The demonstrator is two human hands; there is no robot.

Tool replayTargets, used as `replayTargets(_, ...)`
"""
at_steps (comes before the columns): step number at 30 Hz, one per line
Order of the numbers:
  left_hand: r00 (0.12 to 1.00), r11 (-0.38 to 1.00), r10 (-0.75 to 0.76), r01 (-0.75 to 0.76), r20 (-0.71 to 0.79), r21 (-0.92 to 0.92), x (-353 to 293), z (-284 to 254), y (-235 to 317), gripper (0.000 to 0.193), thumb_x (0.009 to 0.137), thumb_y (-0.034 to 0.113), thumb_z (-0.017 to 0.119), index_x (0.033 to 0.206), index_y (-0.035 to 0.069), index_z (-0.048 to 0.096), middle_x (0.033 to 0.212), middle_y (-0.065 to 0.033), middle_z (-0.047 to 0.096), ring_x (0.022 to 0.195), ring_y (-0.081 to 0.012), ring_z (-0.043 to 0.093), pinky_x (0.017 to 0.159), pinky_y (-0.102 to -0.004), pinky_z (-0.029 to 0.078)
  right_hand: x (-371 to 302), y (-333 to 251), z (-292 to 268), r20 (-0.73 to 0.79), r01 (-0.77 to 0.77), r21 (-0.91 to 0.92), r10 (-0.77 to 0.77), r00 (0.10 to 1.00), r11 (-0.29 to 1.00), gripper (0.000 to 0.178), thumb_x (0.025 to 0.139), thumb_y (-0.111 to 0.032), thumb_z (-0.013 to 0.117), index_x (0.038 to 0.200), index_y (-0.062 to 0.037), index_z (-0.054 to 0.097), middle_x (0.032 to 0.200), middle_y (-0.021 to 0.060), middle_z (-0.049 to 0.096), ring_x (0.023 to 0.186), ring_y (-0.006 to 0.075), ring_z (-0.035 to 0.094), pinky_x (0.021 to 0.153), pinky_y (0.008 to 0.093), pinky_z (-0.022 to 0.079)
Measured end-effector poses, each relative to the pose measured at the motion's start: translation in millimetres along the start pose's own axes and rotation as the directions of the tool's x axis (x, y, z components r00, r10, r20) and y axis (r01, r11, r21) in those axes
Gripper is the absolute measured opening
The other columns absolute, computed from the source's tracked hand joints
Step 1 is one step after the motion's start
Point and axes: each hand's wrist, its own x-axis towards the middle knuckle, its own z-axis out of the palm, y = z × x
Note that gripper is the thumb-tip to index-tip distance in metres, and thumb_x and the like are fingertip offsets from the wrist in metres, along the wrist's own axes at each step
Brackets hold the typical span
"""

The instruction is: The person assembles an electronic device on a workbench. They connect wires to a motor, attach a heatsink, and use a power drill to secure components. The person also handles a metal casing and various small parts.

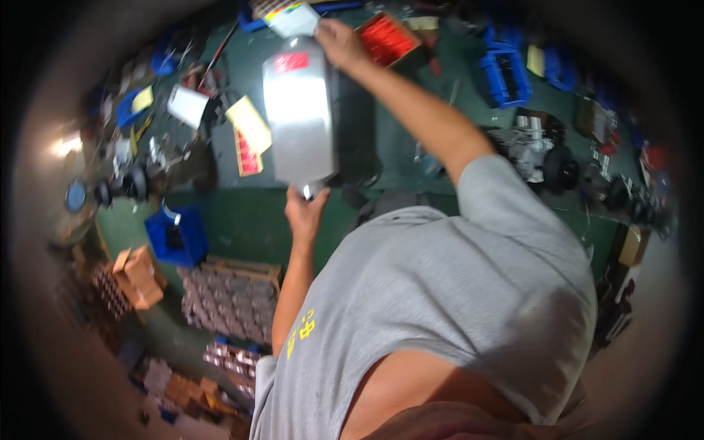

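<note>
A long silver metal canister (301,125) with tapered ends and a red label (292,61) is held lengthwise in front of me at the bench. My left hand (304,213) grips the short neck at its near end, thumb and fingers on either side. Beyond its far end, my right hand (341,45) has its fingers closed at the edge of a white sheet (293,20). The fingertips are small and partly hidden there. Just left of the canister lie a pale yellow paper pad (249,123) and a strip of red labels (248,154).
An open box of red pieces (387,40) stands beyond my right hand. Blue bins (506,77) and metal parts (535,147) are on the bench at right. Left, a white card (188,105) lies on it. Below are a blue crate (176,235) and stacked grey parts (229,301).
</note>
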Motion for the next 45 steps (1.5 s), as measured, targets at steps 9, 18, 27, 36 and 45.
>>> replayTargets(9, 0.995, 0.969, -0.101, 0.103, 0.017, -0.226, -34.6, -52.0, -16.2, 0.058, 0.092, 0.01, 0.074, 0.14, -0.009, 0.048, 0.091, -0.0057, 0.067, 0.075, -0.0088, 0.059, 0.067, -0.0244, 0.05, -269.4, -16.6, -146.9, -0.341, -0.238, -0.358, 0.111, 0.933, 0.903, 0.041, 0.083, -0.006, 0.07, 0.123, -0.0031, 0.064, 0.121, 0.0176, 0.064, 0.114, 0.033, 0.061, 0.096, 0.0415, 0.049)
replayTargets(18, 0.976, 0.956, 0.132, -0.078, 0.175, -0.283, -43.4, -57.0, 29.5, 0.033, 0.095, 0.005, 0.067, 0.127, -0.004, 0.061, 0.091, -0.0024, 0.065, 0.079, -0.0064, 0.057, 0.069, -0.022, 0.047, -271.9, 31.0, -204.9, -0.473, -0.595, -0.655, 0.361, 0.803, 0.466, 0.088, 0.069, -0.036, 0.085, 0.14, -0.0069, 0.043, 0.128, 0.0219, 0.058, 0.121, 0.0416, 0.055, 0.102, 0.0502, 0.046)
replayTargets(27, 0.799, 0.932, 0.356, -0.267, 0.485, -0.244, -36.7, -42.2, 68.4, 0.042, 0.093, 0.012, 0.07, 0.131, -0.003, 0.059, 0.101, -0.0129, 0.073, 0.087, -0.0163, 0.069, 0.078, -0.0301, 0.056, -260.9, 20.0, -213.9, -0.39, -0.484, -0.223, 0.378, 0.84, 0.846, 0.071, 0.073, -0.025, 0.08, 0.128, -0.0011, 0.042, 0.112, 0.0188, 0.06, 0.101, 0.0329, 0.062, 0.092, 0.0431, 0.049)
replayTargets(36, 0.622, 0.782, 0.608, -0.578, 0.493, -0.234, -45.4, -52.7, 145.0, 0.075, 0.08, 0.012, 0.078, 0.146, 0.001, 0.045, 0.135, -0.0202, 0.059, 0.125, -0.029, 0.057, 0.102, -0.0412, 0.048, -211.8, -193.2, -119.0, -0.088, -0.408, 0.657, 0.603, 0.793, 0.634, 0.038, 0.082, -0.027, 0.079, 0.108, -0.0081, 0.057, 0.09, -0.0001, 0.059, 0.076, 0.0128, 0.059, 0.069, 0.0298, 0.052)
replayTargets(45, 0.77, 0.78, 0.625, -0.625, -0.128, 0.045, -35.2, -52.3, 83.7, 0.023, 0.083, 0.007, 0.075, 0.105, 0.006, 0.066, 0.088, -0.0072, 0.067, 0.079, -0.0174, 0.066, 0.067, -0.0361, 0.053, -230.2, -281.9, -35.2, 0.372, -0.321, 0.607, 0.097, 0.923, 0.727, 0.063, 0.087, -0.032, 0.079, 0.133, -0.0013, 0.05, 0.117, 0.0095, 0.06, 0.105, 0.0168, 0.059, 0.093, 0.0348, 0.052)
